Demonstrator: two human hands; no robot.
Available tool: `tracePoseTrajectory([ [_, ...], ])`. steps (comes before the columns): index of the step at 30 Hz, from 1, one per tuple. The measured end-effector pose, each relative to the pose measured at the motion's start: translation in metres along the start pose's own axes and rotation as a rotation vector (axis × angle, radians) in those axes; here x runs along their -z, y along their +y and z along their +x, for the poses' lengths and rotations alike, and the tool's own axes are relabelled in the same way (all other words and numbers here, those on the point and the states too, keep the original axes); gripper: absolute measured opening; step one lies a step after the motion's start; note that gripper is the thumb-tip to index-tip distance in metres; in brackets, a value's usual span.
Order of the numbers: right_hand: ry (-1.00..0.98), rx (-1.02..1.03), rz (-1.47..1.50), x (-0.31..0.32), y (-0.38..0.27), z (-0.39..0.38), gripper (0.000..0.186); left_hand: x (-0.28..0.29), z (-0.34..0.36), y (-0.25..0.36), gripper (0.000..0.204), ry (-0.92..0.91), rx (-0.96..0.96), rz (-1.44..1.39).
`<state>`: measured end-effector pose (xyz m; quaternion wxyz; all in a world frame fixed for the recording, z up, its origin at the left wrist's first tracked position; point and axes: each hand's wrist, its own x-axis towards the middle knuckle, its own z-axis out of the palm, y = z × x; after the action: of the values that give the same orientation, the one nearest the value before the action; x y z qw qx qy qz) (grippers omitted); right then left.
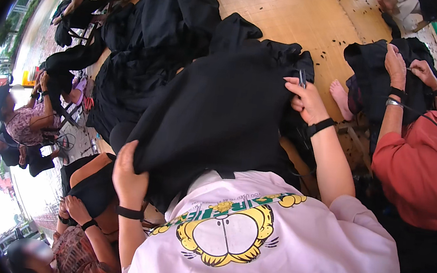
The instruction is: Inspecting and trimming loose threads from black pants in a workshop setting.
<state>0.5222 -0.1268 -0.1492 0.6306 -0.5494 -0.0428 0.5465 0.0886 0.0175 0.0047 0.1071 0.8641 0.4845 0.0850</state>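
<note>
- Black cloth [223, 99], mid-frame: the metal tool [302, 78], apparently snips, could nick it if a fold bunches against the tip.
- Pale pink shirt [314, 246], lower centre: printed lettering [254, 202] above a cartoon print [222, 238].
- Left hand [130, 177], left of centre: fingers closed on the cloth's edge.
- Right hand [310, 103], right of centre: fingers curled round the tool.

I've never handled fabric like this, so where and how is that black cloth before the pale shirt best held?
Probably by its near left edge, pinched from the person's left side. The black cloth drapes broad and loose with no handle, and the left hand holds it there, while the right hand carries a small metal tool.
</note>
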Motion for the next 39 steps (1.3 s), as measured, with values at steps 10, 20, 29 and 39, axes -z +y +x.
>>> tracePoseTrajectory([
  [10, -0.140, 0.310, -0.107, -0.100, -0.072, -0.008, 0.012, 0.039, 0.012, -0.060, 0.055, 0.225, 0.335, -0.203],
  [20, 0.116, -0.096, -0.437, -0.027, 0.011, -0.028, 0.019, 0.011, 0.017, -0.016, 0.040, -0.163, 0.266, -0.149],
  [29, 0.021, -0.175, 0.004, -0.049, 0.012, -0.022, 0.032, 0.004, 0.044, 0.010, 0.050, 0.113, -0.033, -0.139],
  [39, 0.147, 0.587, -0.405, -0.072, -0.059, -0.027, 0.035, 0.012, 0.009, 0.004, 0.029, 0.213, 0.205, -0.684],
])
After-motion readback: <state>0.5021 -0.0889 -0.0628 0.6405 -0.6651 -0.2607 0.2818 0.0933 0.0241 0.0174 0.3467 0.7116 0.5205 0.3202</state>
